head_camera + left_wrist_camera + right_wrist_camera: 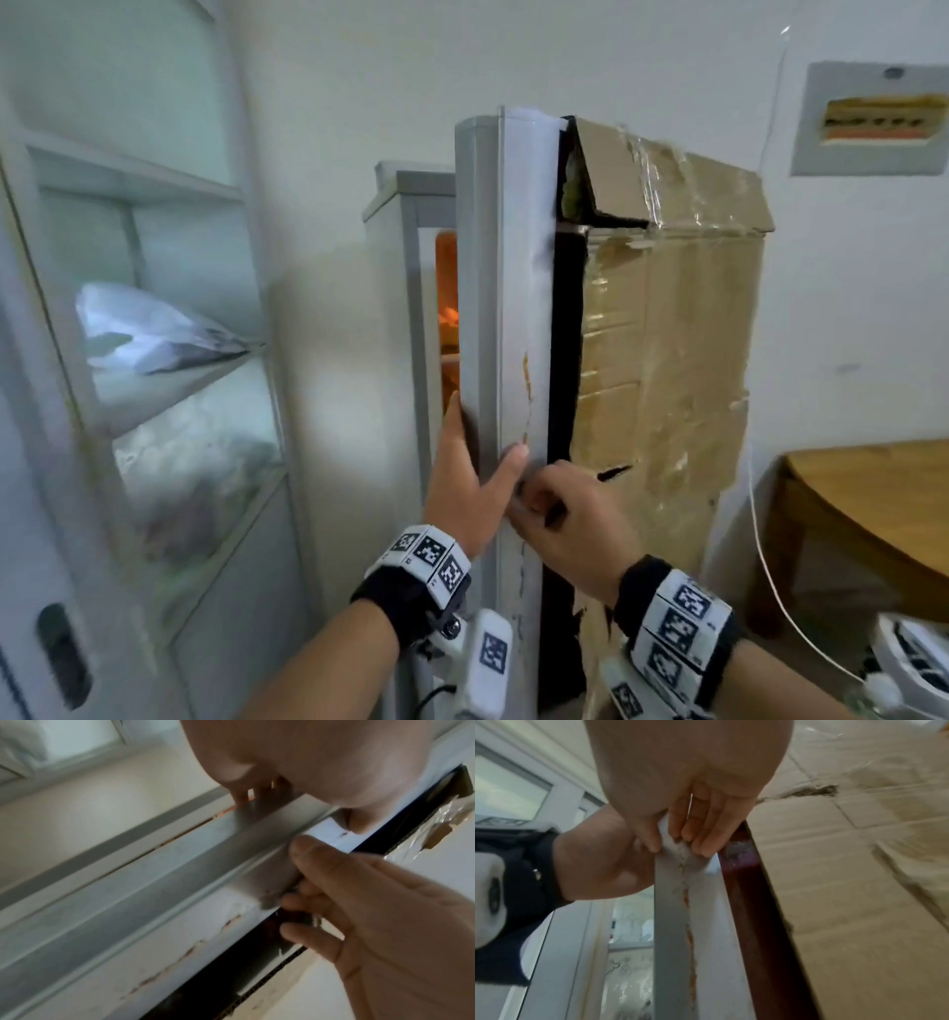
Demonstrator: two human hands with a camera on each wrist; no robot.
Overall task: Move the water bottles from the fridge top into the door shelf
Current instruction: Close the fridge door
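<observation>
- My left hand (464, 483) wraps the edge of the fridge door (506, 308): fingers curled round its far side, thumb lying on the near face.
- My right hand (567, 519) sits just below and right of it, fingertips (707, 843) pinching the same door edge at the dark seal (565, 349); the two hands touch.
- The door stands partly open, edge-on to me, and orange light shows in the gap behind it.
- Cardboard (667, 334) under clear tape covers the door's outer face, torn near my right hand.
- I can see no water bottles in any view; the door shelf is hidden from me.
- A glazed cabinet (154, 334) stands to the left, with bags on its shelves.
- A wooden worktop (873, 493) is at the right, a white cable (760, 539) hanging beside it.
</observation>
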